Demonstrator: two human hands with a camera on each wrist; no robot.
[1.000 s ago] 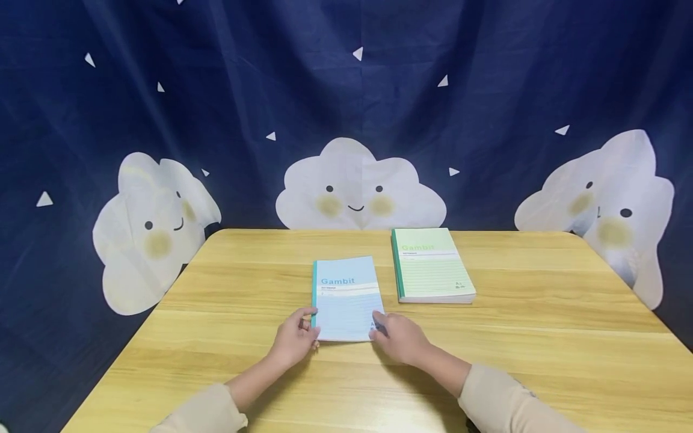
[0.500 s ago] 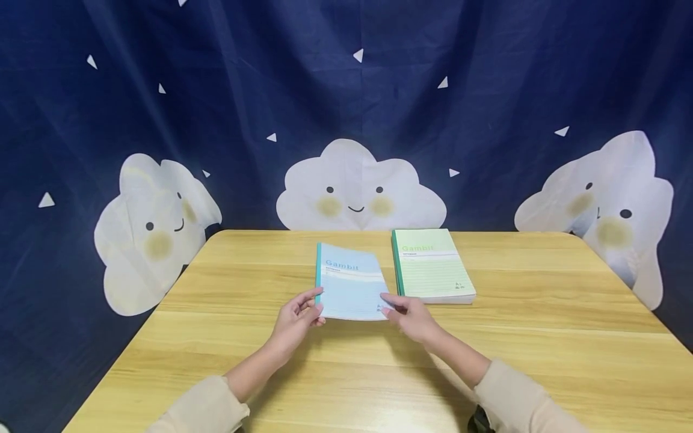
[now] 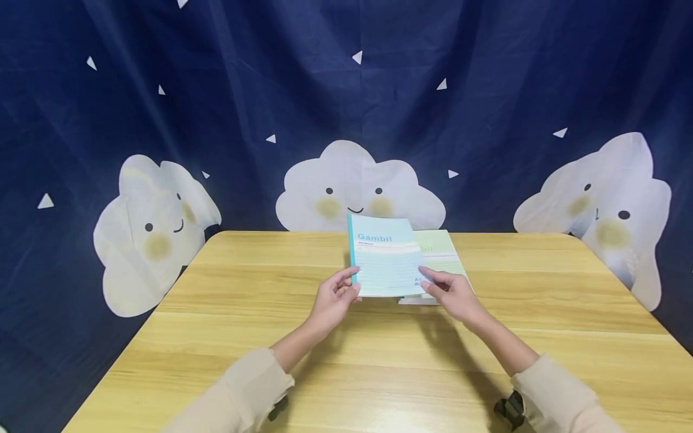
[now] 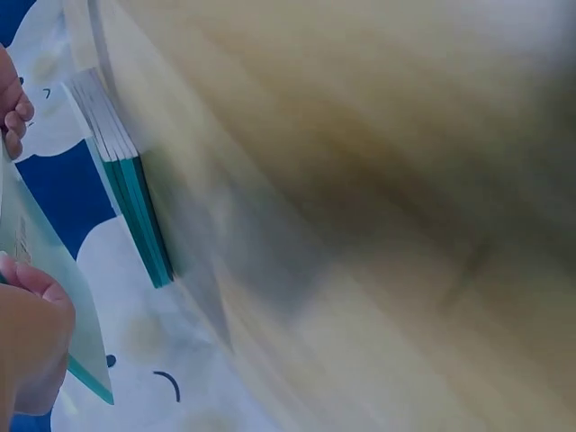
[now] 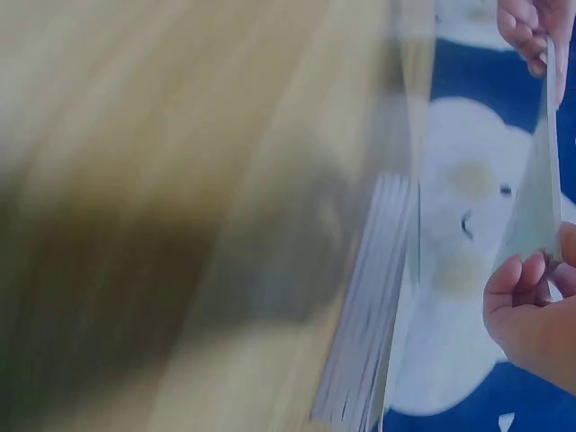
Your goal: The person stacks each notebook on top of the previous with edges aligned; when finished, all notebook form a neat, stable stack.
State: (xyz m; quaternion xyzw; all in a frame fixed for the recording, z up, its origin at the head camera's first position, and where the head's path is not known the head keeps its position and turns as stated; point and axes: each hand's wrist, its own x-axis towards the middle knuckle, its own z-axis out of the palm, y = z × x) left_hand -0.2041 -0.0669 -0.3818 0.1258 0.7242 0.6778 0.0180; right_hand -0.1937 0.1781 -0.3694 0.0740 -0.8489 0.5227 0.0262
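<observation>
A blue notebook (image 3: 385, 258) with "Gambit" on its cover is held up off the table, its far end tilted upward. My left hand (image 3: 334, 299) pinches its near left corner by the spine, thumb on the cover. At the near right corner my right hand (image 3: 455, 294) pinches the other edge. Behind and below it lies a stack of green notebooks (image 3: 452, 255), partly hidden by the blue one and my right hand. The left wrist view shows the stack's green spines (image 4: 139, 220); its white page edges (image 5: 364, 306) show in the right wrist view.
The wooden table (image 3: 216, 337) extends to both sides of the notebooks. Beyond its far edge hangs a dark blue curtain (image 3: 238, 90) printed with white clouds and small triangles.
Both hands have raised the blue notebook off the table and carried it away from me and to the right. It now overlaps the green stack in the head view.
</observation>
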